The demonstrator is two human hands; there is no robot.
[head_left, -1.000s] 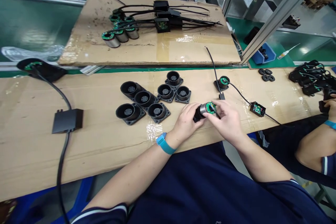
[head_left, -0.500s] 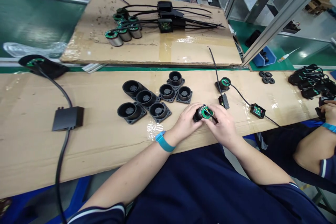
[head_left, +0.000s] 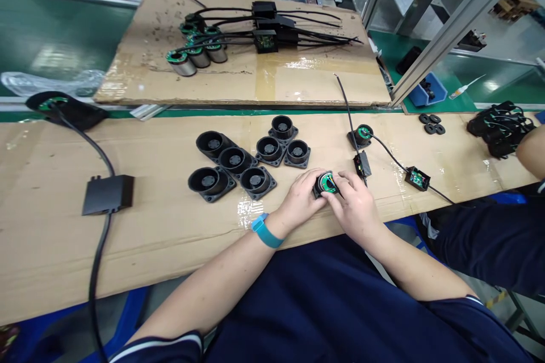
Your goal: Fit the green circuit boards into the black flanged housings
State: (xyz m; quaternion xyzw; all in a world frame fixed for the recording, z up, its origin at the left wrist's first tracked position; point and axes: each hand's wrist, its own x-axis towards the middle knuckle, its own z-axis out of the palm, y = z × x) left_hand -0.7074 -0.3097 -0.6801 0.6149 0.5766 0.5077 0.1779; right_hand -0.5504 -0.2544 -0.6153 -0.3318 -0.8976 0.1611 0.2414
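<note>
Between my hands is a small round motor (head_left: 327, 182) with a green circuit board facing up and thin coloured wires in its middle. A black housing surrounds its lower part. My left hand (head_left: 304, 193) wraps the housing from the left. From the right, my right hand (head_left: 356, 198) has its thumb and fingers closed on the motor's rim by the wires. Just beyond my right hand lies a black finned box (head_left: 363, 164) on a cable. Several black square-flanged housings (head_left: 256, 180) sit left of my hands, their round mouths up.
A raised cardboard sheet (head_left: 238, 82) at the back holds several wired metal motors (head_left: 182, 62). A finished-looking housing with board (head_left: 362, 135) connects to an open box (head_left: 418, 178). Black rings (head_left: 431, 124) lie farther right. A co-worker's arm (head_left: 532, 153) reaches in at the right edge.
The motor has shifted slightly left, its board now turned differently. My right fingers have moved across the rim, and the black cable beneath them no longer shows. The co-worker's arm has lifted forward.
</note>
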